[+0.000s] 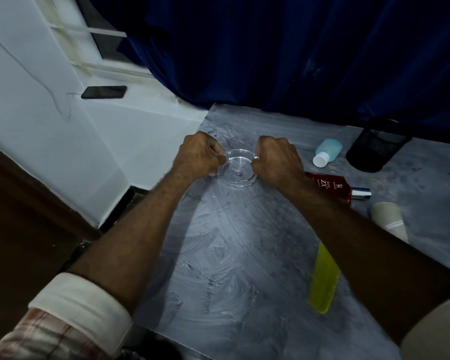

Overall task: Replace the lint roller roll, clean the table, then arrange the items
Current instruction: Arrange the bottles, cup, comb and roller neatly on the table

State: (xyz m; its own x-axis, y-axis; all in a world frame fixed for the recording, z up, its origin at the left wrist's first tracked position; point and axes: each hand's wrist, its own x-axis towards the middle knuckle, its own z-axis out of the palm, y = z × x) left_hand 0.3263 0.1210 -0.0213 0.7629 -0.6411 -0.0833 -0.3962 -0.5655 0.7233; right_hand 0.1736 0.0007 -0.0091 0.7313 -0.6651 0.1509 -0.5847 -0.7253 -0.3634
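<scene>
A clear glass ashtray (238, 168) rests on the grey marbled table (231, 255) near its far left corner. My left hand (199, 154) grips its left rim and my right hand (277, 158) grips its right rim. A small dark speck lies inside the ashtray. A yellow-green lint roller piece (324, 279) lies flat under my right forearm. A whitish roll (389, 216) lies at the right edge, partly cut off.
A red perfume bottle (333, 188) with a silver cap lies right of my right hand. A light blue bottle (326, 152) with a white cap lies beyond it, beside a black mesh cup (374, 149). A phone (104, 92) sits on the window ledge. Dark blue curtain (283, 53) hangs behind.
</scene>
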